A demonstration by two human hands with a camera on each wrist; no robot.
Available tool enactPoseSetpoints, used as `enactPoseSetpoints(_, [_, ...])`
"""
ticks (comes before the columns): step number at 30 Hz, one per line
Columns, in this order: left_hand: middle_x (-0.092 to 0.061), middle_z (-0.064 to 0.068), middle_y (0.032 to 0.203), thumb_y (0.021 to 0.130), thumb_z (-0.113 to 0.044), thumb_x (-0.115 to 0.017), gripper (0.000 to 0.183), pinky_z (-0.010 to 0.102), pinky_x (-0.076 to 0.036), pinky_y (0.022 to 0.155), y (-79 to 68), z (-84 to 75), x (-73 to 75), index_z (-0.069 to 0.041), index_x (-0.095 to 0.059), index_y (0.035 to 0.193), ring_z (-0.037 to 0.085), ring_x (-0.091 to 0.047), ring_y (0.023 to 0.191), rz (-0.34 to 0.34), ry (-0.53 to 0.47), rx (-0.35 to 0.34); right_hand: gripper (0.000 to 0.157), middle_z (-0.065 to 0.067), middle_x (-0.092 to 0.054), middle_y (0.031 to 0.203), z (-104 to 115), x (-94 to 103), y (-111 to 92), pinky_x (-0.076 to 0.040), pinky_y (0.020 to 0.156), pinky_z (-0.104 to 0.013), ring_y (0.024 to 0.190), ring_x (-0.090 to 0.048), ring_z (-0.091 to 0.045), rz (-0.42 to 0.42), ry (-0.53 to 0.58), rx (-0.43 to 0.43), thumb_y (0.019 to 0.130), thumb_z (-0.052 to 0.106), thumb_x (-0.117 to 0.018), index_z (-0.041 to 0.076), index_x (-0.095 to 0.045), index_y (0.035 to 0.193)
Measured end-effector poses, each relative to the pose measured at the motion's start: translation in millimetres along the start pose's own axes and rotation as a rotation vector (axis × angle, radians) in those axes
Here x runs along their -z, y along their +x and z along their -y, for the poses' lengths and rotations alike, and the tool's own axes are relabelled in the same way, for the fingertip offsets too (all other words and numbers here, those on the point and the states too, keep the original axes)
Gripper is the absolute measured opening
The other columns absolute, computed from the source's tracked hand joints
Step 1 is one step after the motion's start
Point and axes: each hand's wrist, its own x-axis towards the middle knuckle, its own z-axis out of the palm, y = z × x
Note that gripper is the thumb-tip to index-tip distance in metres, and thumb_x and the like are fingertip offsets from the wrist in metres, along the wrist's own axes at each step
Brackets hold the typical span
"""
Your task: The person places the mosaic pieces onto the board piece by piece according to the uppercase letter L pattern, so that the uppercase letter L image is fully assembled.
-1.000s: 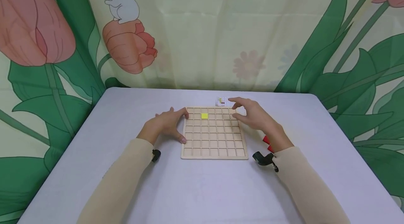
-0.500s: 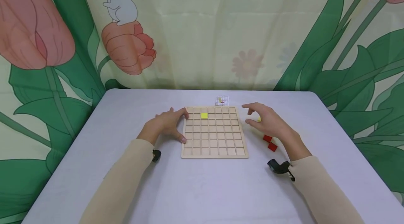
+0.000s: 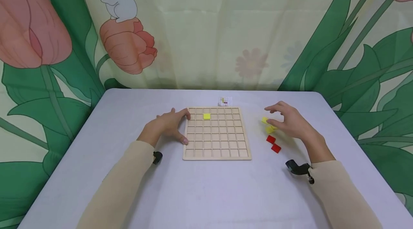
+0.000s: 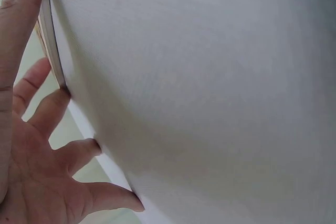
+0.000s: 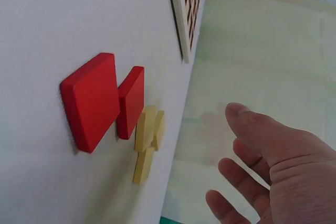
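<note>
A wooden grid board [image 3: 217,158] lies on the table, one yellow square tile [image 3: 207,116] in a cell of its second row from the back. My left hand [image 3: 166,125] rests against the board's left edge, thumb and fingers spread; the left wrist view shows several fingertips touching the tabletop. Right of the board, my right hand [image 3: 288,121] is over loose yellow tiles [image 3: 269,129], fingers apart and holding nothing. In the right wrist view, three yellow tiles [image 5: 145,129] lie close together, partly overlapping. Two red tiles [image 3: 275,148] sit nearer me, side by side.
Behind the board lies a small card [image 3: 224,101] printed with a grid and coloured squares. White cloth covers the table [image 3: 206,193], and a curtain [image 3: 200,42] with flowers and a cartoon animal hangs behind its far edge.
My right hand has moved right, from above the board's right edge to the loose yellow tiles, uncovering the red ones. My left hand stays at the board's left edge.
</note>
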Motion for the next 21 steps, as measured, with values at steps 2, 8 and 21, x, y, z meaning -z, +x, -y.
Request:
enactPoseSetpoints(2, [-0.039, 0.019, 0.161, 0.055, -0.059, -0.096, 0.096, 0.084, -0.021, 0.107, -0.2, 0.5, -2.8, -0.036, -0.042, 0.131, 0.048, -0.024, 0.153, 0.002, -0.013, -0.001, 0.045, -0.018, -0.058, 0.127, -4.2, 0.9, -2.7, -0.049, 0.100, -0.064, 0.121, -0.055, -0.042, 0.030, -0.015, -0.045, 0.094, 0.015, -0.075, 0.006, -0.062, 0.136])
enactPoseSetpoints(8, [-0.044, 0.018, 0.158, 0.054, -0.060, -0.096, 0.097, 0.085, -0.023, 0.105, -0.7, 3.6, -11.2, -0.036, -0.042, 0.131, 0.047, -0.028, 0.152, 0.002, -0.008, 0.001, 0.043, -0.020, -0.058, 0.128, -17.9, 1.4, -6.4, -0.051, 0.098, -0.063, 0.122, -0.054, -0.045, 0.063, -0.054, -0.045, 0.092, 0.014, -0.077, 0.003, -0.065, 0.132])
enactPoseSetpoints(21, [-0.046, 0.022, 0.154, 0.056, -0.061, -0.096, 0.094, 0.084, -0.026, 0.105, -2.9, 3.1, 0.1, -0.037, -0.043, 0.130, 0.048, -0.040, 0.144, -0.017, 0.016, -0.018, 0.041, -0.023, -0.055, 0.133, -37.9, -3.7, -7.4, -0.041, 0.105, -0.069, 0.127, -0.049, -0.047, 0.117, -0.056, -0.058, 0.091, 0.016, -0.079, 0.004, -0.067, 0.129])
